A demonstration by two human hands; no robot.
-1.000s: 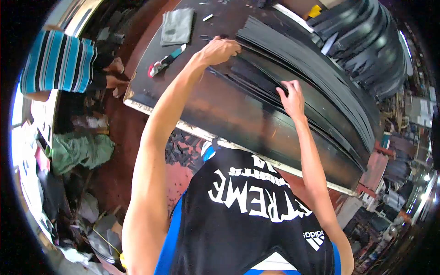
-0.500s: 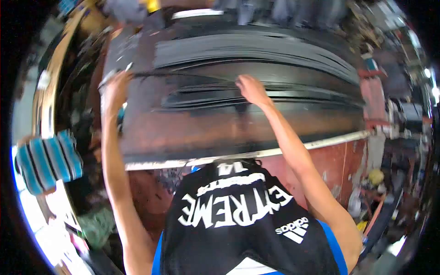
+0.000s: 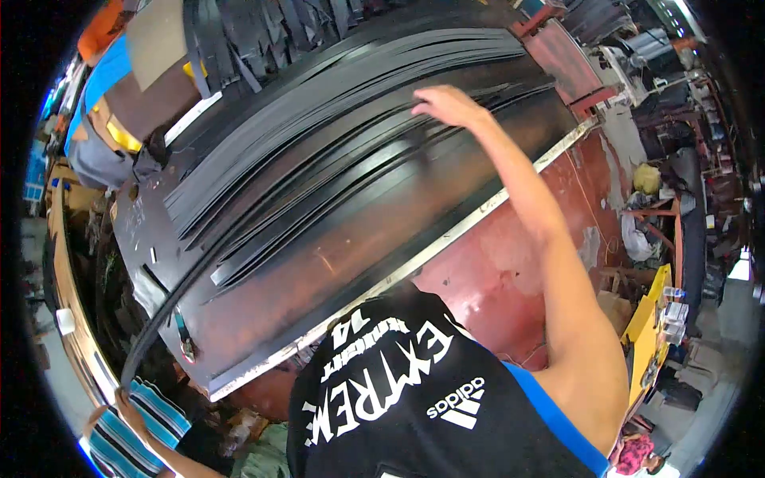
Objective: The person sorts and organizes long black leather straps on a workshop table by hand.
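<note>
A black strip [image 3: 170, 303], running from the frame's lower left across the bench [image 3: 351, 259], was grasped by the left hand [image 3: 127, 406]; whether anything was gripped by the right hand [image 3: 449, 105], upper centre, could not be told.

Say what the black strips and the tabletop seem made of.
Black strips: probably rubber or synthetic leather, satin dark grey, as their thin lengths bend smoothly. Tabletop: perhaps sheet metal or coated board, semi-gloss and worn, judging by blurred reflections and brownish patches.

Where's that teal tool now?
The teal tool lies lower left in the head view, on the table, right of the dark strip in the left hand.
</note>
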